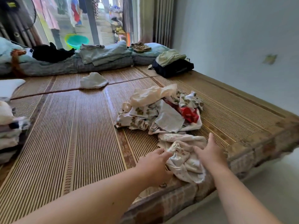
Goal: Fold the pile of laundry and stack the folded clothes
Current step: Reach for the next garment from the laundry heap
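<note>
Bamboo matting [80, 135] covers the bed I'm leaning over, and the piece I'm working on, a pale speckled garment [186, 167], sits crumpled at the near right corner, with its lower end touching the bed's edge [242, 152]. It lies directly between my two hands. My left grip [153, 165] comes in from the left, fingers stretched to the bunched rim of the cloth and touching it, though I cannot tell whether they have closed on it. My right grip [210, 156] comes in from the right, fingers [198, 149] curled into the fabric and thumb standing clear above.

The garment's long axis runs away from me, from the bed's edge up toward the unfolded pile [161, 113], whose nearest pieces it touches. Both grips sit on the middle of that length, on opposite sides.

I judge the next move turns on that: pulling apart sideways should open the cloth across its width, clear of the pile beyond. The folded stack [9, 131] sits well apart at the far left, so my left grip is the nearer one for carrying it there.
</note>
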### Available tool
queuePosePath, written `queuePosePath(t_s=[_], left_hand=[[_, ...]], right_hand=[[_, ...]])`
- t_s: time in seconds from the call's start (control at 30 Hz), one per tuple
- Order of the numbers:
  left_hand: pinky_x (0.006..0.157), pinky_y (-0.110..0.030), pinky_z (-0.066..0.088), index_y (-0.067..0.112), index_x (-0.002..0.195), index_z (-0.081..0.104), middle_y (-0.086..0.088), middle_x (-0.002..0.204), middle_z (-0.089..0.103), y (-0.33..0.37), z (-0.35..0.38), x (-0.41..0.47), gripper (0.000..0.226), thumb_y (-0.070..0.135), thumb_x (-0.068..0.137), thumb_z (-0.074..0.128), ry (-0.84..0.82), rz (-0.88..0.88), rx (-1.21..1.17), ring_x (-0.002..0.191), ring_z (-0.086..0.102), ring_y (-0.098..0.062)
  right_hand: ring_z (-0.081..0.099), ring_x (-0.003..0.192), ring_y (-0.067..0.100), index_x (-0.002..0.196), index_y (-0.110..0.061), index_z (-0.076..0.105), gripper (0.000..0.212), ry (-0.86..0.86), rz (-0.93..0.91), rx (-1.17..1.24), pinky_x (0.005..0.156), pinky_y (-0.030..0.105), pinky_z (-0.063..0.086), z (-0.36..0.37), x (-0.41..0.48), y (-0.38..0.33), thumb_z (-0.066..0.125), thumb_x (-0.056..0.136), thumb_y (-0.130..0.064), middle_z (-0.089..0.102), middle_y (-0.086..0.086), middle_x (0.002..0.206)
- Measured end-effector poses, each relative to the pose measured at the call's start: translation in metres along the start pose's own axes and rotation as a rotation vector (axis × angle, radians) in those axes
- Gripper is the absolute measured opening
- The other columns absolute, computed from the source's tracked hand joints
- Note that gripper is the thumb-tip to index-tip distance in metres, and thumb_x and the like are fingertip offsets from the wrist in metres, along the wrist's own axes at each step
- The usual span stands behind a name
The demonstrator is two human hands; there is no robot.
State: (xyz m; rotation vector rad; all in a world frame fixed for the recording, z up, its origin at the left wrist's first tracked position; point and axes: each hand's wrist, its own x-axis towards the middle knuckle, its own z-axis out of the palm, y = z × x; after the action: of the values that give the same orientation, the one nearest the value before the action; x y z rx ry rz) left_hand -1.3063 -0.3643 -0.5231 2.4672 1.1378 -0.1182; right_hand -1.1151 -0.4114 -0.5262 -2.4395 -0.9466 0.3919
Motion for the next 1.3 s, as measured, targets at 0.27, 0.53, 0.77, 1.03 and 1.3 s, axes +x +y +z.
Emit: queuePosePath(t_s=[0.27, 0.53, 0.77, 1.03, 1.3], left_hand=[[0.107, -0.034, 0.042, 0.034, 0.145, 0.029, 0.005, 0.147, 0.039, 0.014, -0.016, 0.027, 0.074, 0.037, 0.082, 0.069, 0.116, 0.06, -0.333, 0.127, 0.047, -0.016], [0.06, -0.025, 0.049, 0.036, 0.083, 0.06, 0.011, 0.074, 0.062, -0.001, -0.1, -0.035, 0.007, 0.037, 0.09, 0.063, 0.455, 0.154, -0.563, 0.067, 0.059, -0.007], [0.057, -0.026, 0.047, 0.014, 0.078, 0.064, -0.001, 0.066, 0.06, -0.073, -0.18, -0.15, 0.024, 0.014, 0.097, 0.049, 0.703, 0.026, -0.906, 0.061, 0.058, -0.014], [0.047, -0.017, 0.041, 0.016, 0.064, 0.057, 0.006, 0.059, 0.055, -0.12, -0.222, -0.208, 0.034, 0.021, 0.096, 0.048, 0.878, -0.145, -0.773, 0.056, 0.05, -0.01], [0.057, -0.028, 0.035, 0.01, 0.086, 0.063, -0.001, 0.07, 0.054, -0.129, -0.236, -0.227, 0.029, 0.028, 0.097, 0.044, 0.796, -0.191, -0.44, 0.065, 0.049, -0.016]], right_hand=[[0.059, 0.073, 0.027, 0.079, -0.011, 0.067, 0.009, -0.138, -0.214, 0.35, 0.064, 0.034, 0.047, -0.043, 0.012, -0.039, 0.064, 0.082, -0.019, 0.067, 0.014, 0.081], [0.07, 0.091, 0.03, 0.097, -0.017, 0.07, 0.041, -0.311, -0.417, 0.74, 0.084, 0.05, 0.057, -0.118, -0.032, -0.145, 0.073, 0.06, -0.036, 0.072, 0.011, 0.097], [0.067, 0.09, 0.028, 0.089, -0.02, 0.07, 0.016, -0.161, -0.388, 0.668, 0.082, 0.044, 0.057, -0.121, -0.063, -0.19, 0.073, 0.078, -0.031, 0.07, 0.007, 0.094], [0.06, 0.069, 0.019, 0.118, -0.009, 0.059, 0.025, -0.514, -0.278, 0.828, 0.052, 0.028, 0.051, -0.042, -0.117, -0.224, 0.059, 0.094, -0.014, 0.063, 0.01, 0.084], [0.061, 0.1, 0.005, 0.108, -0.039, 0.063, 0.073, -0.454, -0.569, 0.61, 0.079, 0.026, 0.049, 0.046, -0.248, -0.226, 0.047, 0.058, -0.09, 0.064, -0.021, 0.106]])
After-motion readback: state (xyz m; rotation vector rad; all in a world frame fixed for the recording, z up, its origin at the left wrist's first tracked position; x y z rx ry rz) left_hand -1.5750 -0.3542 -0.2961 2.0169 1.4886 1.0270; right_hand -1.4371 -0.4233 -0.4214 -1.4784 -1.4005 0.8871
